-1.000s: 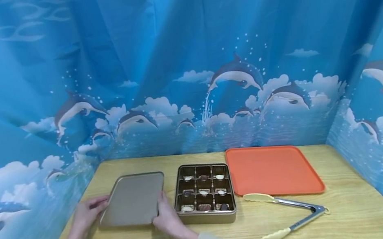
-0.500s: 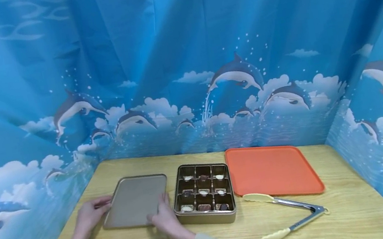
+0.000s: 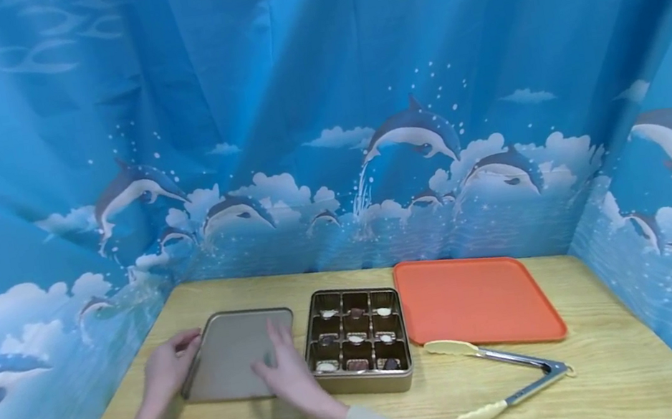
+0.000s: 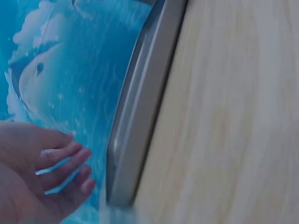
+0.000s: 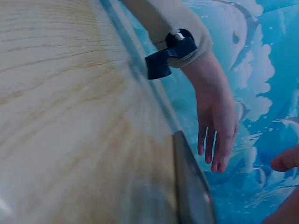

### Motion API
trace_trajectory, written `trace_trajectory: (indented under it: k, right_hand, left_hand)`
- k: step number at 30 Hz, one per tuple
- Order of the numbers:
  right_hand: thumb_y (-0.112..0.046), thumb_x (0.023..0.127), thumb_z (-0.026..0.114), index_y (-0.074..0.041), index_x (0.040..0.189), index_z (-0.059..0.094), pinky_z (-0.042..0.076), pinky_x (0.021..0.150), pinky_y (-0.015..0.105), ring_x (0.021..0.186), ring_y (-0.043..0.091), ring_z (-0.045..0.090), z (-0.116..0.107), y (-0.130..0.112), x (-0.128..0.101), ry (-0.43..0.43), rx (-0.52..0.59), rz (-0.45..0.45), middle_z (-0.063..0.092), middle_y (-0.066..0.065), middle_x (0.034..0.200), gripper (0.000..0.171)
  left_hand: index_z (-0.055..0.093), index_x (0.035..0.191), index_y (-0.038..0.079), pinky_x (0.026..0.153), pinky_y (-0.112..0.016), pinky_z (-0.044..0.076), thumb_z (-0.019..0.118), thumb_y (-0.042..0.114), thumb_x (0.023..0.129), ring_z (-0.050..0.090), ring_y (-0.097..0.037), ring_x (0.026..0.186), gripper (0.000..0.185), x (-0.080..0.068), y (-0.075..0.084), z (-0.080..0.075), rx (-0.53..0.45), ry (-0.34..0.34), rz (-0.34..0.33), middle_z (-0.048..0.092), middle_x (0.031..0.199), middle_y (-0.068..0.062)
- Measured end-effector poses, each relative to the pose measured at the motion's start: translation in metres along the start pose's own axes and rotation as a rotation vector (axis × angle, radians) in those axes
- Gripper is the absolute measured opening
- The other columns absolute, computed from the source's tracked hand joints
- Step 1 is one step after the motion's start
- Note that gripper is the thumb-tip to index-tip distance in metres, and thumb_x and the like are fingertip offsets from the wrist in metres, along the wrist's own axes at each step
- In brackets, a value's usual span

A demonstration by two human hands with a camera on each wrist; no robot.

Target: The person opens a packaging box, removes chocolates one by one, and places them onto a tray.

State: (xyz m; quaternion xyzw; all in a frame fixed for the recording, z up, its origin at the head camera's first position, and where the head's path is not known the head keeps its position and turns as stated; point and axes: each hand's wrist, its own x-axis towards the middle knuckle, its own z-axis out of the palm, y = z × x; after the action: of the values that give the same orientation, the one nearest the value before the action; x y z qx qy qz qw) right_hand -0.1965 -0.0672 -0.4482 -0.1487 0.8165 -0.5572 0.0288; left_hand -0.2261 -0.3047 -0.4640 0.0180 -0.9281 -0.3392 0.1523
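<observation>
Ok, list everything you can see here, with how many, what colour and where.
lid: 1, dull gold, flat on the table, left of the box
box: 1, gold, nine compartments, table centre
chocolates: about nine, brown and white, one in each compartment of the box
tray: 1, orange, on the table, right of the box
tongs: 1, steel with pale yellow tips, lying open in front of the tray
table: 1, light wood
curtain: 1, blue with dolphins and clouds, around the table on three sides
left hand: 1, fingers straight, at the lid's left edge
right hand: 1, fingers straight, over the lid's right side
</observation>
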Motion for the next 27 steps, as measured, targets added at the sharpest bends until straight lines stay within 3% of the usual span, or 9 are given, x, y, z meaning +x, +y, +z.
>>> trace_trajectory:
  k: [4, 10, 13, 17, 22, 27]
  right_hand:
    - [-0.016, 0.098, 0.064, -0.004, 0.153, 0.042, 0.035, 0.118, 0.055, 0.142, 0.041, 0.041, -0.018, -0.001, 0.005, 0.059, 0.006, -0.144, 0.041, 0.020, 0.157, 0.060]
    - [-0.010, 0.101, 0.061, -0.001, 0.140, 0.058, 0.050, 0.106, 0.050, 0.130, 0.036, 0.056, -0.051, 0.009, 0.012, 0.128, 0.135, -0.266, 0.062, 0.017, 0.137, 0.040]
    - [-0.008, 0.102, 0.059, 0.001, 0.139, 0.058, 0.050, 0.105, 0.052, 0.128, 0.038, 0.057, -0.072, 0.015, 0.014, 0.156, 0.178, -0.294, 0.063, 0.020, 0.135, 0.038]
    - [-0.012, 0.103, 0.059, 0.003, 0.140, 0.056, 0.049, 0.107, 0.050, 0.130, 0.038, 0.055, -0.103, 0.014, 0.010, 0.185, 0.191, -0.262, 0.060, 0.021, 0.139, 0.040]
    - [-0.015, 0.102, 0.062, -0.004, 0.143, 0.055, 0.048, 0.106, 0.055, 0.131, 0.037, 0.053, -0.140, 0.019, 0.004, 0.218, 0.129, -0.255, 0.060, 0.019, 0.140, 0.043]
    - [-0.013, 0.099, 0.066, -0.009, 0.144, 0.055, 0.044, 0.106, 0.063, 0.132, 0.040, 0.051, -0.178, 0.039, -0.002, 0.244, 0.026, -0.273, 0.059, 0.017, 0.140, 0.047]
  left_hand:
    - [0.069, 0.122, -0.005, 0.085, -0.054, 0.059, 0.059, 0.014, 0.104, 0.068, -0.044, 0.104, 0.028, 0.001, 0.023, 0.007, -0.073, 0.088, 0.118, 0.071, 0.115, -0.026]
    - [0.071, 0.119, -0.003, 0.086, -0.053, 0.059, 0.059, 0.012, 0.104, 0.070, -0.041, 0.103, 0.025, 0.009, 0.056, 0.018, -0.151, 0.145, 0.209, 0.073, 0.112, -0.022]
    - [0.071, 0.119, -0.004, 0.085, -0.050, 0.059, 0.060, 0.010, 0.103, 0.071, -0.039, 0.102, 0.024, 0.012, 0.069, 0.024, -0.196, 0.139, 0.235, 0.074, 0.112, -0.021]
    - [0.070, 0.121, -0.003, 0.087, -0.047, 0.060, 0.059, 0.010, 0.103, 0.071, -0.037, 0.103, 0.025, 0.015, 0.088, 0.032, -0.235, 0.097, 0.237, 0.073, 0.114, -0.021]
    - [0.068, 0.123, -0.004, 0.091, -0.050, 0.058, 0.058, 0.009, 0.103, 0.070, -0.039, 0.104, 0.026, 0.016, 0.110, 0.047, -0.262, 0.051, 0.272, 0.071, 0.120, -0.023]
    - [0.065, 0.130, -0.002, 0.101, -0.056, 0.051, 0.060, 0.013, 0.103, 0.065, -0.040, 0.115, 0.031, 0.010, 0.125, 0.064, -0.167, 0.005, 0.343, 0.067, 0.129, -0.022]
